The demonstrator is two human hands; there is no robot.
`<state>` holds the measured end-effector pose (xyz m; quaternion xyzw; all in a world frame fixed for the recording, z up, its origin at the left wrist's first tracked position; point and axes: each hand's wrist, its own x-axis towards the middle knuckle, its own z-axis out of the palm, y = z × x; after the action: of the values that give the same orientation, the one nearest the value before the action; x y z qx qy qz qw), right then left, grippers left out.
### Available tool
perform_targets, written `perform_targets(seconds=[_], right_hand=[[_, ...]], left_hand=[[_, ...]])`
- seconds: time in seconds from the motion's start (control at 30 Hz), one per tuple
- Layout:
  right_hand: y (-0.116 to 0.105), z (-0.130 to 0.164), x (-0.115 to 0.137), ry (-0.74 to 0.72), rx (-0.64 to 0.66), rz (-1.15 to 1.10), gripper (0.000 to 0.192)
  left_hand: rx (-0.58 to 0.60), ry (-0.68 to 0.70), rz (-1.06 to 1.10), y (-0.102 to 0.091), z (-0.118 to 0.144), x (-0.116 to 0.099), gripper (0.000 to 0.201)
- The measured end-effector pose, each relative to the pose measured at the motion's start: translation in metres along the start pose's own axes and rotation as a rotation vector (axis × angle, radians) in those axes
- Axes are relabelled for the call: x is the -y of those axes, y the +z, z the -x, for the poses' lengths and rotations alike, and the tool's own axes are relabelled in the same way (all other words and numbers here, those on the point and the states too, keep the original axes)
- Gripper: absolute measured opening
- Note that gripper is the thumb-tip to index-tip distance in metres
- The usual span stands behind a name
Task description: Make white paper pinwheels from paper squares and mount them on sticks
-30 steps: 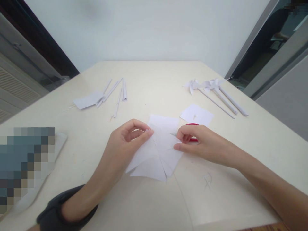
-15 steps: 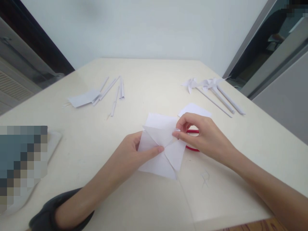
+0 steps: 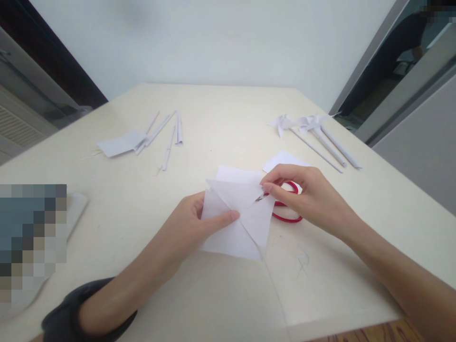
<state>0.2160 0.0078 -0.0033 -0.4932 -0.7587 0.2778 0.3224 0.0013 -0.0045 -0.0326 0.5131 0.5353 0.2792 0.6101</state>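
A square sheet of white paper [image 3: 228, 237], slit from its corners toward the middle, is held just above the table. My left hand [image 3: 199, 223] grips its left side, thumb on top near the centre and fingers hidden beneath. My right hand [image 3: 295, 187] pinches the upper right corner of the paper between thumb and forefinger. Just behind and below that hand lie red-handled scissors [image 3: 288, 219], partly covered by the hand and the paper. A second piece of white paper [image 3: 283, 160] lies beyond my right hand.
Paper pinwheels [image 3: 283, 124] with rolled paper sticks [image 3: 335, 148] lie at the back right. At the back left are more rolled paper sticks [image 3: 169, 147] and a flat paper piece [image 3: 121, 143]. A blurred-out object [image 3: 32, 228] rests at the left edge.
My right hand has shifted slightly up and right with the paper's corner, lifting its flap a little. More of the red scissor handles shows. The left hand keeps its hold.
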Motion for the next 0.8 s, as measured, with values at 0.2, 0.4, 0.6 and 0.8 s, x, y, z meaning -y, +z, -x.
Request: perform_targets(seconds=[0.2, 0.4, 0.6, 0.8], right_hand=[[-0.002, 0.0, -0.001, -0.016, -0.04, 0.032, 0.015], [0.001, 0.004, -0.001, -0.148, -0.136, 0.209, 0.012], [0.013, 0.011, 0.002, -0.43, -0.246, 0.361, 0.011], [0.021, 0.015, 0.001, -0.591, -0.292, 0.504, 0.012]], left_hand=[[-0.024, 0.01, -0.003, -0.001, 0.0, 0.001, 0.029], [-0.065, 0.0, -0.02, 0.0, 0.0, 0.001, 0.03], [-0.087, -0.002, -0.027, 0.004, -0.001, -0.001, 0.034], [-0.084, 0.011, 0.061, 0.006, 0.0, 0.001, 0.029]])
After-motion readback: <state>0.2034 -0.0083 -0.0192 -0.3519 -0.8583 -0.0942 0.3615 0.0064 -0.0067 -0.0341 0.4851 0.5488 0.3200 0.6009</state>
